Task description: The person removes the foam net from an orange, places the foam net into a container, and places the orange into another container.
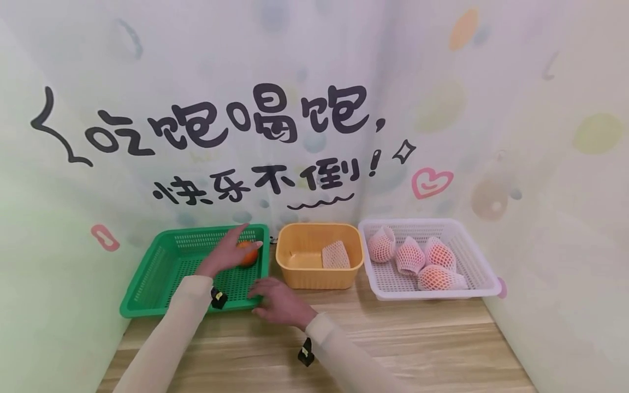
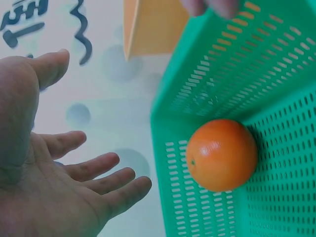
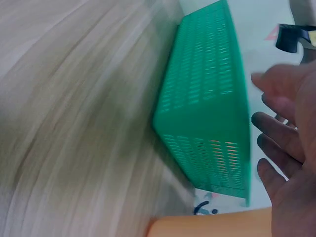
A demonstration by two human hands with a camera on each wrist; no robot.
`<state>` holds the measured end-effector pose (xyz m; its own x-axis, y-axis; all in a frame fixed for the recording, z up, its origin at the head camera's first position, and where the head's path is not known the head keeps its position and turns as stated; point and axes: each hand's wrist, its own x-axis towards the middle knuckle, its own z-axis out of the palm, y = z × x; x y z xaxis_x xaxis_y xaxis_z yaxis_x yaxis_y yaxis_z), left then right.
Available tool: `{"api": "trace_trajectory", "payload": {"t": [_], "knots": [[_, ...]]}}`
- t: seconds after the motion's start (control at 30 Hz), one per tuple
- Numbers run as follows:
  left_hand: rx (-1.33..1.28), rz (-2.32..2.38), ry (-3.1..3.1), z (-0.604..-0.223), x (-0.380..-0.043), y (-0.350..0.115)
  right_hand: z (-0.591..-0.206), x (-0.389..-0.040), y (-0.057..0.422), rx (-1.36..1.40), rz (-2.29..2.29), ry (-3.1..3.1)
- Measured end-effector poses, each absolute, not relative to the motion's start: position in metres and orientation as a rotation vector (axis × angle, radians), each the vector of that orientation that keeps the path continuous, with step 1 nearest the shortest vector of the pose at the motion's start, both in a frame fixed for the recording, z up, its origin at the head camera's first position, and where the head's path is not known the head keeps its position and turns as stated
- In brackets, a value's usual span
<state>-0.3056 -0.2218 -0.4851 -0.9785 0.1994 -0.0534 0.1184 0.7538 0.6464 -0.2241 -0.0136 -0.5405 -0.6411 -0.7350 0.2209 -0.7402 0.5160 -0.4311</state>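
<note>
An orange [image 1: 248, 254] lies in the back right corner of the green basket [image 1: 129, 297]. In the left wrist view the bare orange [image 2: 222, 155] rests against the basket's perforated wall. My left hand [image 1: 229, 252] is over the basket beside the fruit, its fingers spread and holding nothing; the left wrist view shows a gap between this hand [image 2: 64, 168] and the orange. Near the basket's front right corner is my right hand [image 1: 284, 303]. Seen from the right wrist, that hand [image 3: 291, 133] has loosely extended fingers and nothing in its palm.
A yellow bin [image 1: 318, 279] stands right of the green basket, with a white foam net [image 1: 336, 255] inside. Farther right, a white basket [image 1: 432, 295] holds several fruits in foam nets [image 1: 410, 256]. All stand on a wood-grain table [image 1: 422, 344] against a printed wall [image 1: 314, 54].
</note>
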Motion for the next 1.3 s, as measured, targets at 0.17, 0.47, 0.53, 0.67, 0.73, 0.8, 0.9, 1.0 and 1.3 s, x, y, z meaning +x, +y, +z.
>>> {"api": "trace_trajectory", "payload": {"t": [0.17,0.47,0.53,0.67,0.73,0.8,0.9,1.0,1.3], "knots": [[0.318,1.031,2.888,-0.482,-0.291,-0.214,-0.525,-0.216,0.004,1.347,0.890,-2.689],[0.362,0.984,2.878,-0.492,-0.256,-0.206,-0.495,-0.203,0.042,1.247,0.993,-2.598],[0.375,0.952,2.871,-0.497,-0.249,-0.203,-0.489,-0.204,0.052,1.199,0.999,-2.573],[0.374,0.919,2.848,-0.505,-0.235,-0.195,-0.478,-0.210,0.073,1.113,0.982,-2.513],[0.371,0.914,2.833,-0.507,-0.229,-0.191,-0.472,-0.213,0.083,1.079,0.955,-2.494],[0.360,0.915,2.820,-0.509,-0.224,-0.188,-0.468,-0.216,0.093,1.047,0.922,-2.474],[0.348,0.908,2.820,-0.511,-0.217,-0.184,-0.463,-0.221,0.108,1.005,0.919,-2.480],[0.338,0.902,2.837,-0.514,-0.213,-0.180,-0.462,-0.228,0.125,0.969,0.939,-2.493],[0.282,0.850,2.885,-0.521,-0.206,-0.171,-0.455,-0.259,0.176,0.730,0.954,-2.592]]}}
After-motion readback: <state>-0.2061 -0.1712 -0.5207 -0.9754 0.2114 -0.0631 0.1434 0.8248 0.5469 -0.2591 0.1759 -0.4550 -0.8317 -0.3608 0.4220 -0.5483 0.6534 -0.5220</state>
